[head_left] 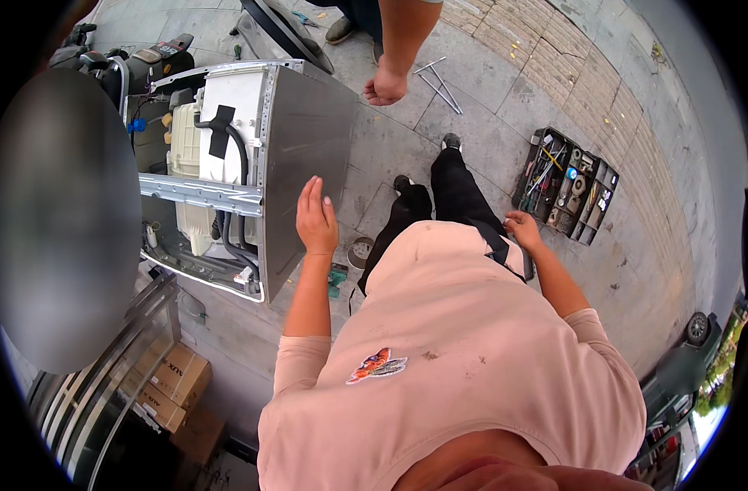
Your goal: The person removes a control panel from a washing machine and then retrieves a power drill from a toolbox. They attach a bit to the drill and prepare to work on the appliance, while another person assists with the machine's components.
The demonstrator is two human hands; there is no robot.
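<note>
My left hand point(316, 219) is raised beside the grey side panel of an opened washing machine point(304, 139), fingers stretched out and nothing in them. Inside the machine's metal frame show a pale plastic tub point(186, 147), a white panel with black tape on it, and black hoses point(241, 164). Low by my hip hangs my right hand point(523, 229), fingers loosely bent and apart, with no object visible in it. It is nearest to a black tool tray point(554, 225) on the ground, which holds several hand tools, tape rolls and small parts.
Across from me is another person's closed hand point(386, 86). Thin metal rods point(441, 86) lie on the paving. A round ring-shaped item point(360, 252) and a green tool point(336, 280) are near my feet. Cardboard boxes point(173, 380) stand lower left; a scooter point(157, 61) is upper left.
</note>
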